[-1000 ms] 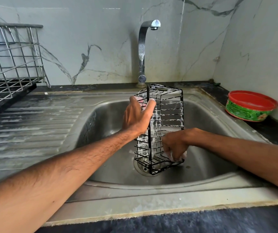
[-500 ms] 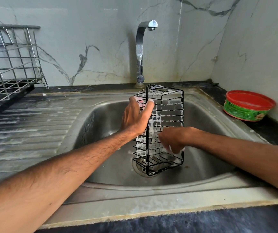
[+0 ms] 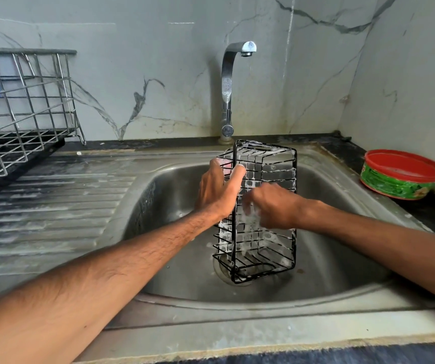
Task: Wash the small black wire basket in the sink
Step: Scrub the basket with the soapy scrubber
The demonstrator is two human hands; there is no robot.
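Head view: I am looking down at the sink (image 3: pixel 174 206), and the small black wire basket (image 3: pixel 258 245) stands on end inside it, tall and a bit tilted. The left hand (image 3: pixel 217 190) grips it near the top. The left fingers (image 3: pixel 216 164) are wrapped round the far side, and the thumb is pressed on the near corner wire. The right hand (image 3: pixel 274 206) is just beside them, a little lower. The right fingers (image 3: pixel 253 198) are curled and pressed on the side wires. They seem to pinch a pale pad (image 3: pixel 250 210), but it is blurry, so I am not sure. White foam sits on the wires above and below both sets of fingers. Far under the fingers, the low end of the basket is at the drain (image 3: pixel 224 274). I cannot tell if it rests there or hangs just above. The tap (image 3: pixel 228 82) is behind the fingers, and no water comes out of it. I think this is the scrubbing part, with rinsing yet to do. The soap makes the wires slippery. A hard rub from the right could push the basket out of the left fingers, so it falls and bangs in the sink. A fingertip could also poke into a gap between the wires and get stuck.
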